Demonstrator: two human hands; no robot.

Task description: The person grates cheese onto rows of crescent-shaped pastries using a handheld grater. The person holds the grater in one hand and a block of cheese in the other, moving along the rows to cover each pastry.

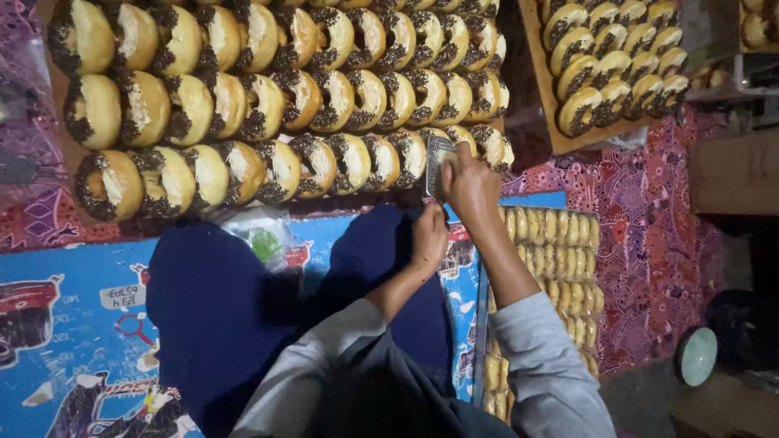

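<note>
The left hand (428,235) is held curled below the small flat metal grater (439,165); its grip cannot be told. The right hand (471,185) is clamped on the grater, held upright over golden ring doughnuts with chocolate sprinkles (324,162) on the wooden tray (69,150).

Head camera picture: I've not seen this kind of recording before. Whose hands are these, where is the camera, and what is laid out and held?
The camera sits on a person's head and looks down, so both arms in grey sleeves are that person's own. The right hand holds a small metal grater over a wooden board with rows of ring doughnuts edged in dark sprinkles. The left hand is raised just below it; what it holds, if anything, is hidden. A second board of doughnuts lies at upper right, and a tray of plain pale pieces lies beside the person.
</note>
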